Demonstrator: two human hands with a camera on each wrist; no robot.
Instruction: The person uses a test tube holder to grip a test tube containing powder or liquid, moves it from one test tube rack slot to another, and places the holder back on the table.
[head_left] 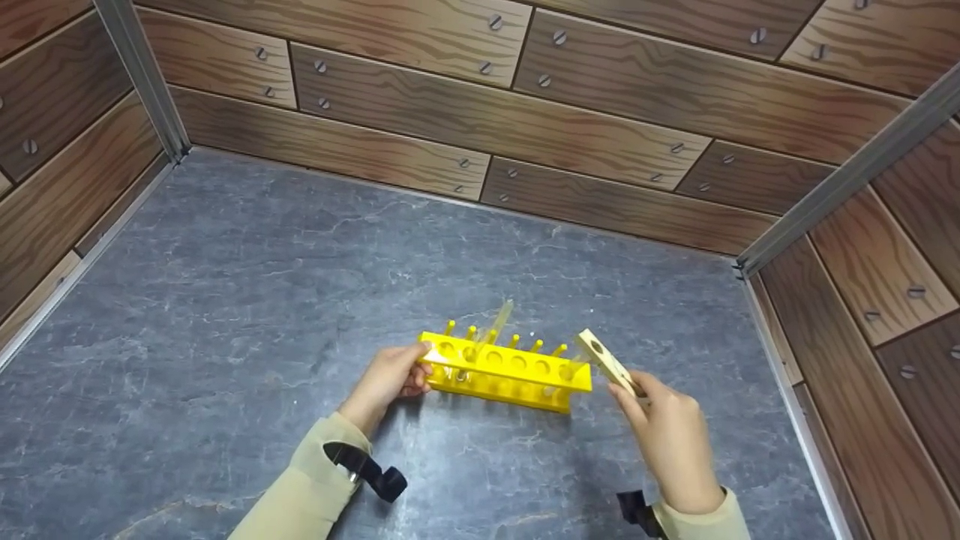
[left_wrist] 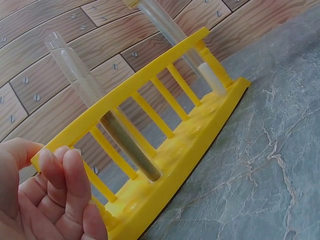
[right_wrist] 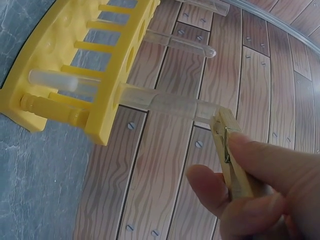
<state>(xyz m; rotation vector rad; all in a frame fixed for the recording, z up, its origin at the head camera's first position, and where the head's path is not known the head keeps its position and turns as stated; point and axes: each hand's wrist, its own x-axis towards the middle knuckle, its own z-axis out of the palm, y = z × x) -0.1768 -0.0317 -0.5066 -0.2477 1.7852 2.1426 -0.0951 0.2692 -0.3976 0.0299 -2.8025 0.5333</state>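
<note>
A yellow test tube rack [head_left: 505, 370] is tilted over the grey surface. My left hand [head_left: 388, 373] pinches the left end of its top bar between thumb and fingers. My right hand [head_left: 671, 431] holds a wooden test tube clamp [head_left: 609, 365], whose tip meets the mouth of a clear test tube [right_wrist: 160, 103] in the rack's end hole. White matter [right_wrist: 56, 80] lies at that tube's bottom. Toward the left end stands another test tube [left_wrist: 127, 142] with a brownish content. A clear tube [right_wrist: 185, 45] shows its rounded end beyond the top bar.
Yellow pegs [head_left: 515, 343] rise along the rack's far side. A grey marbled tabletop [head_left: 300, 255] spreads around, bounded by plank-patterned walls [head_left: 420, 112] with metal corner strips [head_left: 847, 176]. Black straps with small devices [head_left: 367, 469] sit on both wrists.
</note>
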